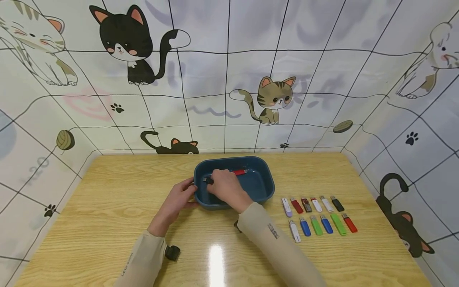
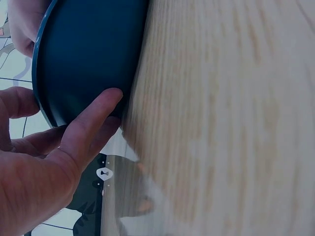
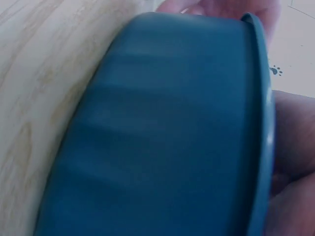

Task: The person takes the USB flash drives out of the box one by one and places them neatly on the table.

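Note:
A dark blue plastic bin point(image 1: 267, 175) stands on the table. My left hand point(image 1: 181, 195) holds its left end; in the left wrist view, fingers point(image 2: 98, 110) lie against the outer wall and one digit reaches over the rim. Inside the bin, my right hand point(image 1: 227, 185) pinches a black USB stick point(image 1: 209, 181), its metal plug pointing left. Beyond that hand lies a red USB stick point(image 1: 239, 172) on the bin floor. In the right wrist view, the bin's wall hides most of the right hand point(image 3: 295, 142).
Right of the bin, several USB sticks lie in two rows, among them a purple-white one point(image 1: 286, 207), a bright green one point(image 1: 338, 224) and a red one point(image 1: 350, 223). A cat-printed sheet point(image 1: 208, 79) stands behind and beside the wooden table point(image 1: 118, 191).

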`<state>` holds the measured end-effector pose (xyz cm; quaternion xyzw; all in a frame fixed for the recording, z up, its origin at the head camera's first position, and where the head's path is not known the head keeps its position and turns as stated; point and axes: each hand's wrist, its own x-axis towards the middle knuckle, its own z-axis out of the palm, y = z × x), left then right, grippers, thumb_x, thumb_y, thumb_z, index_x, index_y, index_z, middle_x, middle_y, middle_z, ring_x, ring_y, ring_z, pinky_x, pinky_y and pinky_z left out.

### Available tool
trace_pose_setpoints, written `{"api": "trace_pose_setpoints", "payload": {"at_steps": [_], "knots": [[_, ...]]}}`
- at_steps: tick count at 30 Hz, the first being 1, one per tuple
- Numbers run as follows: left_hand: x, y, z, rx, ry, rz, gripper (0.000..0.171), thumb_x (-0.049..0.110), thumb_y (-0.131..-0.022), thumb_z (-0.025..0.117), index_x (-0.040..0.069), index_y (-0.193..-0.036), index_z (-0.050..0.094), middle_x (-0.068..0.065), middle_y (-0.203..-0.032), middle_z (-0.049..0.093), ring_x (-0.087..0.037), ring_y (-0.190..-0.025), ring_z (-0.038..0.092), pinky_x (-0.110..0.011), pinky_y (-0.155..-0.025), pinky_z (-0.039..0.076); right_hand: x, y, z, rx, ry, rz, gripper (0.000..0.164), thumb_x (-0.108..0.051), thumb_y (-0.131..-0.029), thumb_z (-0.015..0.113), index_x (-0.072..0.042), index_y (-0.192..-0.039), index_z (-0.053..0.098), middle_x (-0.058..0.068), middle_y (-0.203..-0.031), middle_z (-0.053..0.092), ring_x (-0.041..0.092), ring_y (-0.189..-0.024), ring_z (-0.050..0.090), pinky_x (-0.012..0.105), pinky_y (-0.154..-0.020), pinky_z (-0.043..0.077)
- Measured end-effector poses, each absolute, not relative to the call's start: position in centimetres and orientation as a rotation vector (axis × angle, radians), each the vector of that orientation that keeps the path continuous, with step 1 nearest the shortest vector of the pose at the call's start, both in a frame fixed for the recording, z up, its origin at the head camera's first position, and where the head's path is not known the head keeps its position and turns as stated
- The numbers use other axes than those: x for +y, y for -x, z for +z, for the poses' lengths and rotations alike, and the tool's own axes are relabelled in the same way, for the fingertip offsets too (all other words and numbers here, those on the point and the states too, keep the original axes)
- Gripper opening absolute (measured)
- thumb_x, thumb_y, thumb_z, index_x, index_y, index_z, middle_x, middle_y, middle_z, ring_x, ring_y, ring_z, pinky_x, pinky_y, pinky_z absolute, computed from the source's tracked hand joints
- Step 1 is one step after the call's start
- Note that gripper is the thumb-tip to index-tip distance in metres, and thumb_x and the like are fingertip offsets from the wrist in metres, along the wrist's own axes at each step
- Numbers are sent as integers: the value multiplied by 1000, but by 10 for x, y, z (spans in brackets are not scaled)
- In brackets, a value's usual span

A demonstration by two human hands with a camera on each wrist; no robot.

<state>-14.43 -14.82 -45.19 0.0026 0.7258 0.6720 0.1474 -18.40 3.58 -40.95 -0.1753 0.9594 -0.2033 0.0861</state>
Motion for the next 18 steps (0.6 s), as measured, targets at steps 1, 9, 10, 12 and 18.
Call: {"api": "trace_pose_setpoints", "payload": {"at_steps": [1,9,10,12,18], "knots": [[-149,144,-452,2086,-13,1934,52,15,-108,45,0,-157,40,-26,-148,52,-33,-121,63,-46,-88,62,38,183,-409,2867,524,-615,39,-21,-95,72,-15,-63,51,-4,-57,37,15,-50,43,27,-47,30],[-147,144,-451,2079,-25,1939,53,17,-108,47,0,-158,38,-26,-150,50,-31,-124,62,-48,-90,61,61,174,-398,2908,480,-733,14,-19,-95,73,-6,-93,69,-3,-68,52,13,-59,50,26,-56,41],[-147,144,-451,2079,-23,1940,54,17,-108,47,-1,-158,38,-26,-150,50,-32,-125,61,-48,-90,61,64,172,-397,2911,478,-742,15,-19,-96,73,-4,-98,70,-2,-70,54,13,-61,52,27,-59,43],[-147,144,-451,2079,-19,1942,54,16,-108,47,-2,-158,37,-27,-151,49,-35,-127,60,-48,-90,61,70,168,-395,2908,471,-762,19,-19,-97,72,-3,-107,70,-1,-75,58,12,-63,54,28,-61,46],[-147,144,-451,2084,-28,1942,53,14,-108,46,-3,-158,37,-28,-152,47,-41,-130,57,-49,-91,60,84,158,-386,2891,459,-825,26,-21,-99,72,-3,-117,69,0,-86,64,13,-65,56,28,-59,47]]}}
